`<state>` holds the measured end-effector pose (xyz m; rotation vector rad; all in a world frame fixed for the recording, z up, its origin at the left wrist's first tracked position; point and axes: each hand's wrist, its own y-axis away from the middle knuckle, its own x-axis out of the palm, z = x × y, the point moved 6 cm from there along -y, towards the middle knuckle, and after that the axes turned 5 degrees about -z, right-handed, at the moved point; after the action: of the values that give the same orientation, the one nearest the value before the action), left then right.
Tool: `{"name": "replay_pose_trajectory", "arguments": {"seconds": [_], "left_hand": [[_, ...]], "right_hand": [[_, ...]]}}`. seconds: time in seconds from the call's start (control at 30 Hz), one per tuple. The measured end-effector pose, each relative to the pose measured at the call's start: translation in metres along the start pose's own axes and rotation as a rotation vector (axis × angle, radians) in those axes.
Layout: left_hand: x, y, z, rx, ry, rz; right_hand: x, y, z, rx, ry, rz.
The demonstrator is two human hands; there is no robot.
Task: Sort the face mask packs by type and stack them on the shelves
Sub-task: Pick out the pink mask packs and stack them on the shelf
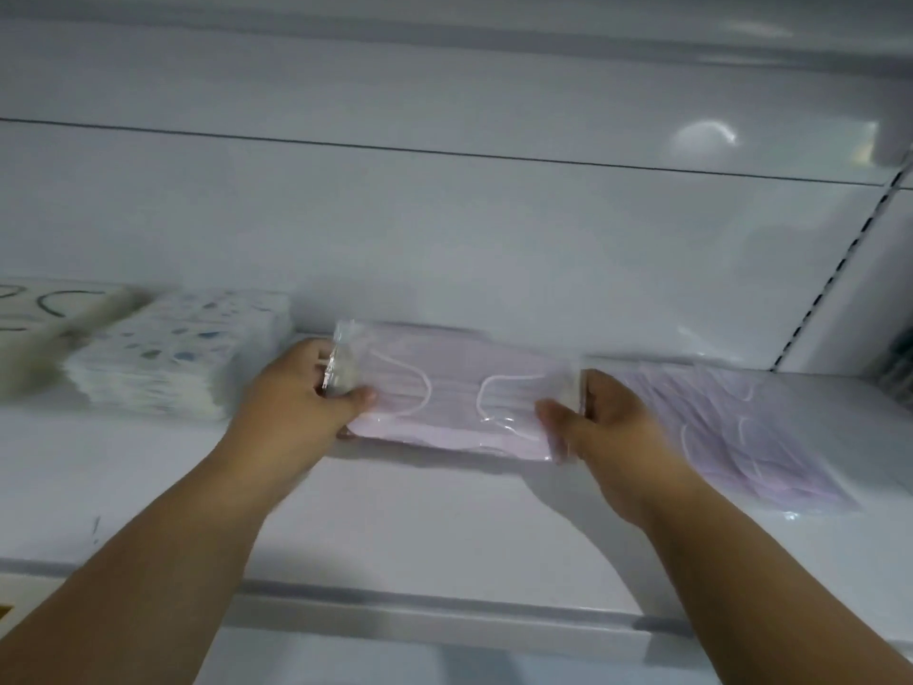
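While the pink mask pack lies on the white shelf, the left hand pinches its left end. The right hand grasps its right end, and a second pink pack lies just beside.

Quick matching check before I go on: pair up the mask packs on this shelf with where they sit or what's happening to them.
Things:
1. pink pack
2. spotted stack
3. loose pink packs

States:
A. lying to the right of the hands
B. gripped at both ends by the left hand and right hand
C. stacked to the left of the hands

Pairs: 1-B, 2-C, 3-A
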<state>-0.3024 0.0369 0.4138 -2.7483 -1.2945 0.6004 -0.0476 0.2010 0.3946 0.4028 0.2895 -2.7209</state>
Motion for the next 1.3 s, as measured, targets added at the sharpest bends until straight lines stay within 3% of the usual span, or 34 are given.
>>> {"name": "replay_pose_trajectory", "arguments": {"seconds": [0.2,0.4,0.57,0.7,0.83,0.97,1.1,1.3], "left_hand": [[-0.008,-0.090,-0.001,0.076,-0.256,-0.011],[0.012,-0.140,0.009,0.160,-0.578,0.062],[0.030,-0.143,0.025,0.241,-0.738,0.182],[0.033,-0.133,0.017,0.559,-0.726,0.226],[0.043,-0.132,0.011,0.683,-0.766,0.359],[0.048,-0.130,0.003,0.767,-0.815,0.310],[0.049,-0.127,0.004,0.829,-0.818,0.316],[0.053,-0.124,0.000,0.812,-0.837,0.332]], "right_hand": [[0.052,-0.060,0.027,0.068,0.049,-0.190],[0.081,-0.104,0.033,0.104,0.449,-0.218],[0.094,-0.106,0.036,0.013,0.763,-0.161],[0.100,-0.092,0.046,-0.301,0.963,-0.085],[0.112,-0.091,0.046,-0.452,0.959,0.127],[0.116,-0.099,0.045,-0.455,0.995,0.077],[0.121,-0.098,0.044,-0.474,0.934,0.134],[0.125,-0.098,0.050,-0.533,1.006,0.114]]}}
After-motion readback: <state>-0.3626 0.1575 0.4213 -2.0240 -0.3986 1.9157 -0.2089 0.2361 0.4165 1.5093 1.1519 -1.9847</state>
